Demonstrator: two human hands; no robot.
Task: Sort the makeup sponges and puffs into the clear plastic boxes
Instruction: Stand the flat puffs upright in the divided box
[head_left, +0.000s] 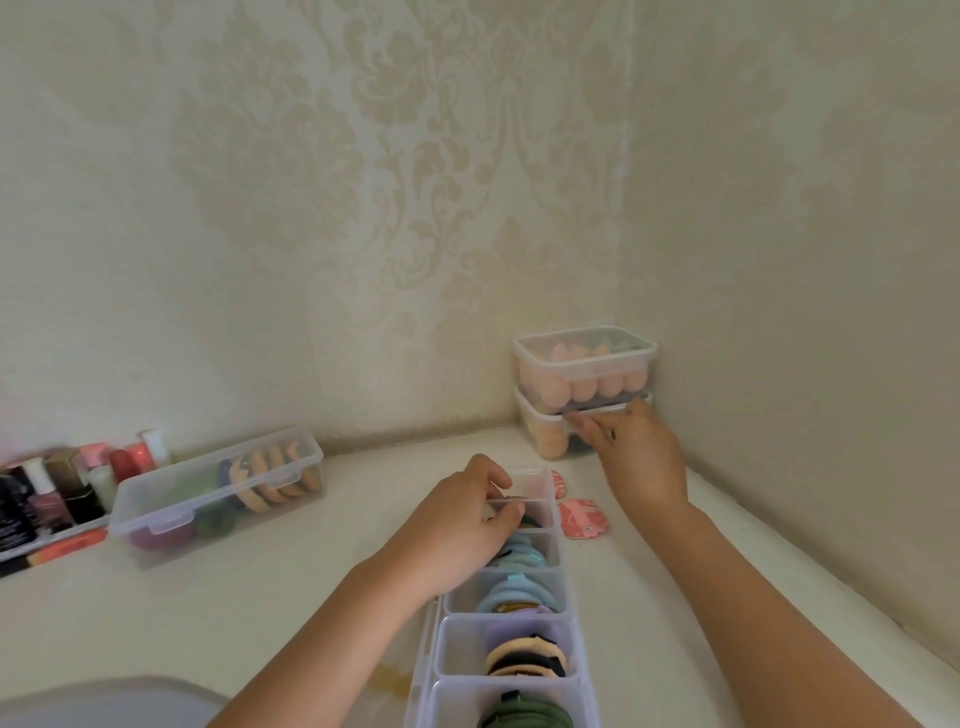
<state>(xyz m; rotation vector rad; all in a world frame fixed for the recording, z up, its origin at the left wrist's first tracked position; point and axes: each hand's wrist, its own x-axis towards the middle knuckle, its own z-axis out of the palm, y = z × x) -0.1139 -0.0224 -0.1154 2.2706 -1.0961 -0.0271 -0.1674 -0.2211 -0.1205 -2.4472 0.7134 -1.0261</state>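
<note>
Divided box, 6 o'clock: puffs stood on edge. Left hand pinches a puff in its far cell. Right hand, fingers straight, touches stacked boxes of sponges at 1 o'clock; a careless tug could topple the upper one.
</note>
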